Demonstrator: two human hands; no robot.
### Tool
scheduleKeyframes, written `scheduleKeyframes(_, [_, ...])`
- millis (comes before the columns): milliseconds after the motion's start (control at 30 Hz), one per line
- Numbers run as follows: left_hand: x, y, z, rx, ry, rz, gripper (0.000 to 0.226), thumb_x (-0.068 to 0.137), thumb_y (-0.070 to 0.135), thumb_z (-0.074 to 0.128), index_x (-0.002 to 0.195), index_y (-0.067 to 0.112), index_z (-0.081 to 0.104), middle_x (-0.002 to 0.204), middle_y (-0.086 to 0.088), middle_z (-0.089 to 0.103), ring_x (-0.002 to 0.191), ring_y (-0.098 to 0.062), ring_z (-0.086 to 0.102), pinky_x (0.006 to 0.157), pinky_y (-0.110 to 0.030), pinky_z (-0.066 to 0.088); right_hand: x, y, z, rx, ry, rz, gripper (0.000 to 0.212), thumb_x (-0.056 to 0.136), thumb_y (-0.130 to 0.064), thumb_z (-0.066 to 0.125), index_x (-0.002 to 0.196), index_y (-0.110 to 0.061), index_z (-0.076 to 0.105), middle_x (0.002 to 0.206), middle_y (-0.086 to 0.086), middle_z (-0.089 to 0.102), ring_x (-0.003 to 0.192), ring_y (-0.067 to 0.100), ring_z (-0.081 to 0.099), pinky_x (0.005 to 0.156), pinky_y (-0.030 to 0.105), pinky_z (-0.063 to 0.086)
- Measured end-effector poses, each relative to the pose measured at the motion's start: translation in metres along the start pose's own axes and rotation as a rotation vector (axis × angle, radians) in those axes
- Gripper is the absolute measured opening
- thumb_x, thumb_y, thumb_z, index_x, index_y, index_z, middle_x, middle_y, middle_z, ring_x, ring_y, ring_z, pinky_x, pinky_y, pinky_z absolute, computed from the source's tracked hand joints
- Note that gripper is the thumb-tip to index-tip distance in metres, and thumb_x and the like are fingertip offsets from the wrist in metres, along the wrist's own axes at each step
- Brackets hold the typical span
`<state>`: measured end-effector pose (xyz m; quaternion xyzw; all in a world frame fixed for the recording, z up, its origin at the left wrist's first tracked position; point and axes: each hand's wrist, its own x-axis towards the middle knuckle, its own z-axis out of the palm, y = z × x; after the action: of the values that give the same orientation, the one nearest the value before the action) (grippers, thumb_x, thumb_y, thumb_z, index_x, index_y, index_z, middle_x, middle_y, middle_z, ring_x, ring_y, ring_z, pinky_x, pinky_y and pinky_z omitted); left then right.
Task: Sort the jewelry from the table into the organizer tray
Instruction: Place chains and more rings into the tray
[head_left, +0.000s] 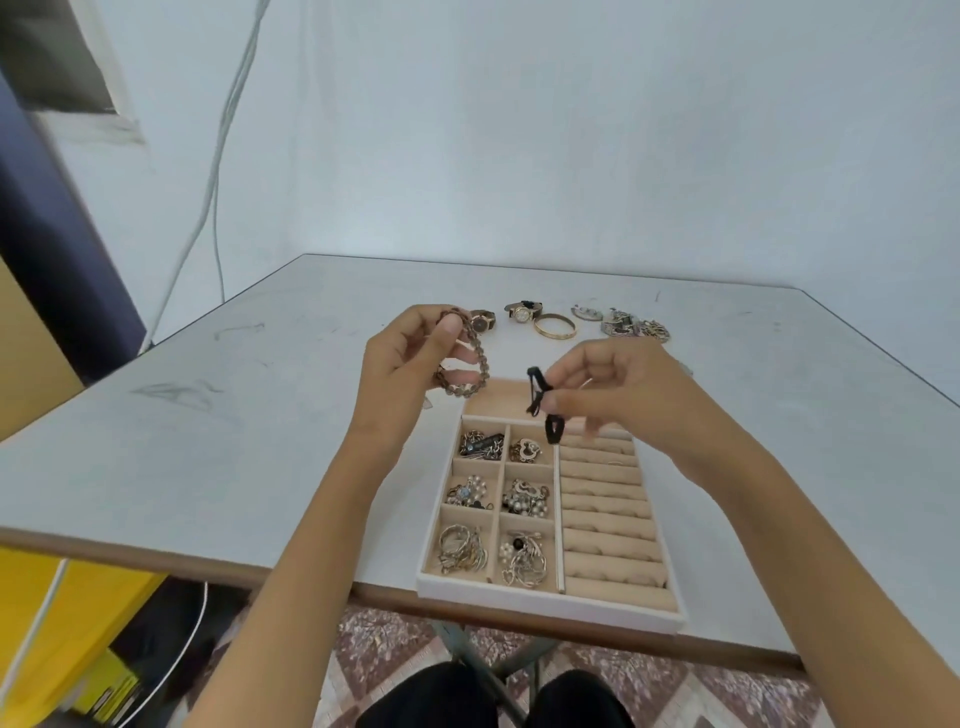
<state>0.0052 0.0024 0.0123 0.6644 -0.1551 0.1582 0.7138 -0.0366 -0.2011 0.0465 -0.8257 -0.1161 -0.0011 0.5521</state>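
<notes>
Beaded bracelet (475, 358), likely light and limp, gripped by left hand (400, 364) at frame centre; right hand (618, 395) pinches black strap (537, 395) mid-length.

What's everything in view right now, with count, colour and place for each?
table: one, white, under everything.
organizer tray: one, beige, near table edge.
sorted jewelry: six compartments, gold, silver, pearl, tray's left side.
watches: two, brown and black straps, table's far side.
bangle: one, gold, right of watches.
loose jewelry pile: one, silvery, far right.
beaded bracelet: one, brown, above tray's far-left corner.
strap: one, black, above the tray.
left grip: one, holding the beaded bracelet.
right grip: one, pinching the strap.
</notes>
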Motion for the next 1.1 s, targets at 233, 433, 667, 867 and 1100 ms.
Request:
scheduleKeyframes(233, [0.004,-0.006,-0.006,-0.128,0.055,-0.088,0.017,0.096,0.018,0.054,0.102,0.005,0.063,0.079,-0.008,0.061,0.069,-0.012,0.063,0.07,-0.032,0.059,-0.022,0.005,0.022,-0.19,0.042,0.027,0.013,0.072,-0.015,0.081,0.081,-0.019,0.071,0.065,-0.008,0.068,0.055,-0.004,0.054,0.059,0.014,0.038])
scheduleKeyframes(433, [0.006,-0.013,-0.007,-0.132,0.048,-0.11,0.013,0.096,0.017,0.055,0.098,0.007,0.063,0.08,-0.009,0.062,0.069,-0.014,0.064,0.068,-0.031,0.06,-0.031,0.009,0.028,-0.259,0.101,-0.035,0.022,0.074,-0.011,0.078,0.087,-0.028,0.075,0.069,0.008,0.071,0.058,0.01,0.058,0.061,0.024,0.047])
scheduleKeyframes(667, [0.007,-0.015,-0.008,-0.126,0.057,-0.123,0.012,0.096,0.016,0.055,0.095,0.008,0.063,0.077,-0.002,0.063,0.067,-0.012,0.063,0.07,-0.033,0.059,-0.032,0.009,0.024,-0.08,0.104,0.03,0.022,0.081,0.006,0.068,0.086,-0.012,0.078,0.059,0.008,0.07,0.049,0.013,0.064,0.054,0.019,0.054])
scheduleKeyframes(867, [0.007,-0.016,-0.007,-0.13,0.057,-0.114,0.011,0.096,0.015,0.054,0.094,0.007,0.062,0.077,-0.002,0.063,0.067,-0.012,0.063,0.068,-0.031,0.06,-0.016,0.001,0.02,-0.031,0.133,-0.007,0.021,0.081,0.004,0.068,0.09,-0.012,0.077,0.073,0.015,0.073,0.065,0.027,0.072,0.069,0.028,0.06])
scheduleKeyframes(1100, [0.008,-0.017,-0.008,-0.129,0.05,-0.108,0.012,0.096,0.016,0.055,0.094,0.007,0.062,0.081,-0.006,0.061,0.069,-0.014,0.063,0.07,-0.032,0.06,0.013,-0.003,0.031,-0.51,0.112,0.023,0.026,0.081,0.002,0.064,0.089,-0.019,0.078,0.068,0.003,0.069,0.051,0.008,0.059,0.054,0.014,0.047])
